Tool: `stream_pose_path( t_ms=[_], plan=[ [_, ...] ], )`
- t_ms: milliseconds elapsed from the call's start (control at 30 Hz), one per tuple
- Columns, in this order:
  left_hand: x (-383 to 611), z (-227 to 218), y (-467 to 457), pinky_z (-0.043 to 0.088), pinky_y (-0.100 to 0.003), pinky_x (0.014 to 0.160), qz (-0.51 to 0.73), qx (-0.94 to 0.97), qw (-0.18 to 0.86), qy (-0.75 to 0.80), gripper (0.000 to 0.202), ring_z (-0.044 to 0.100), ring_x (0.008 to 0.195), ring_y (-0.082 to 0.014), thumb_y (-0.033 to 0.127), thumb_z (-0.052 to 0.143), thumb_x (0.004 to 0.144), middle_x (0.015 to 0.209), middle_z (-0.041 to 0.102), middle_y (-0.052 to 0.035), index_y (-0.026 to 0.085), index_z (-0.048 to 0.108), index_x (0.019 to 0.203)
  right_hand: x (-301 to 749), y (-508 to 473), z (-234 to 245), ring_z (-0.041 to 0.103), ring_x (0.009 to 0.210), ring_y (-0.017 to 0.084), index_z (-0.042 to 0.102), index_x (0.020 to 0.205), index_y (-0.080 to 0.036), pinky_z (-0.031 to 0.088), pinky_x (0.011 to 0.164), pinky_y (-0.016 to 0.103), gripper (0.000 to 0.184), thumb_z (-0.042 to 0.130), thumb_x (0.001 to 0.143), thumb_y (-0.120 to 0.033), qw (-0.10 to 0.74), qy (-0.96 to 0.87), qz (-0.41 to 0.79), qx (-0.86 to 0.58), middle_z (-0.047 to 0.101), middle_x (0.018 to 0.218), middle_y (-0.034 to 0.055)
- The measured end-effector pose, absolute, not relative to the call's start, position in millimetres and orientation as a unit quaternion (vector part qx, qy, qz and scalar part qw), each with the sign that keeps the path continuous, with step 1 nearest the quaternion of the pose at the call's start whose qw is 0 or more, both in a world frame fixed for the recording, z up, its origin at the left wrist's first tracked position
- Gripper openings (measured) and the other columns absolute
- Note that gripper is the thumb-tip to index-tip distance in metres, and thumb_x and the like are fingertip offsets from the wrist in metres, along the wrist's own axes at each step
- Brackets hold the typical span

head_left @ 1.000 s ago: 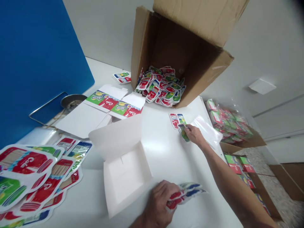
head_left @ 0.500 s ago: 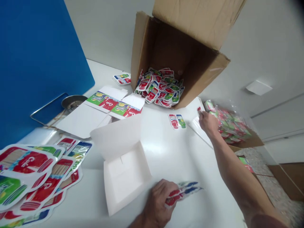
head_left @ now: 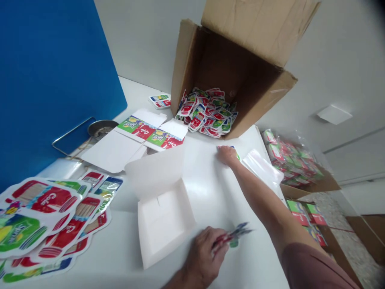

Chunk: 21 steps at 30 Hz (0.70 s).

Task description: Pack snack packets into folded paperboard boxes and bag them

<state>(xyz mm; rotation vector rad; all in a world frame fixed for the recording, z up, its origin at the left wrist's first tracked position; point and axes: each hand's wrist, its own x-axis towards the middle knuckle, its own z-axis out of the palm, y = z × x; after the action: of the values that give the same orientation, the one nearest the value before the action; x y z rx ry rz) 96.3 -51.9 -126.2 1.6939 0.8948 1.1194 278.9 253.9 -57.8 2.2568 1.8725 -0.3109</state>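
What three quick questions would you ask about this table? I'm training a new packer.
1. What is the left hand holding?
2. True or false: the right hand is reaching inside the cardboard box.
3. Fill the gap: the white carton in front of the person is lying ___.

Key:
1. A bunch of printed drink cards.
2. False: it is on the white table, outside the box.
3. Open.
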Motion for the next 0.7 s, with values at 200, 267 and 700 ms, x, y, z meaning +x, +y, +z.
stream_pose_path(
  t_ms=[200, 267, 700],
  plan=[
    [97, -127, -53, 0.062, -0.027, 0.069, 0.411, 0.530, 0.616, 0.413, 0.027, 0.075, 0.087, -0.0217, 0.032, 0.068, 0.094, 0.100, 0.080, -0.0093, 0.017, 0.070, 0.117, 320, 220, -41, 0.074, 0.095, 0.027, 0.072, 0.108, -0.014, 0.052, 0.076, 0.029, 0.027, 0.056, 0.096, -0.032, -0.007, 0.601, -0.104, 0.793, 0.078, 0.105, 0.0177],
    [99, -121, -52, 0.064, -0.027, 0.067, 0.420, 0.477, 0.647, 0.421, 0.030, 0.076, 0.083, -0.0215, 0.036, 0.069, 0.094, 0.098, 0.080, -0.0096, 0.016, 0.071, 0.116, 338, 188, -33, 0.073, 0.085, 0.024, 0.071, 0.106, -0.015, 0.050, 0.070, 0.027, 0.027, 0.053, 0.095, -0.033, -0.043, 0.591, -0.105, 0.798, 0.078, 0.094, 0.0122],
    [135, -95, -29, 0.061, -0.030, 0.066, 0.463, 0.334, 0.635, 0.521, 0.030, 0.073, 0.076, -0.0213, 0.037, 0.071, 0.086, 0.090, 0.079, -0.0093, 0.012, 0.072, 0.102, 314, -51, -33, 0.069, 0.107, 0.034, 0.045, 0.155, -0.029, 0.054, 0.091, 0.045, 0.055, 0.041, 0.102, -0.037, -0.199, 0.591, -0.053, 0.780, 0.068, 0.135, 0.0148]
  ],
)
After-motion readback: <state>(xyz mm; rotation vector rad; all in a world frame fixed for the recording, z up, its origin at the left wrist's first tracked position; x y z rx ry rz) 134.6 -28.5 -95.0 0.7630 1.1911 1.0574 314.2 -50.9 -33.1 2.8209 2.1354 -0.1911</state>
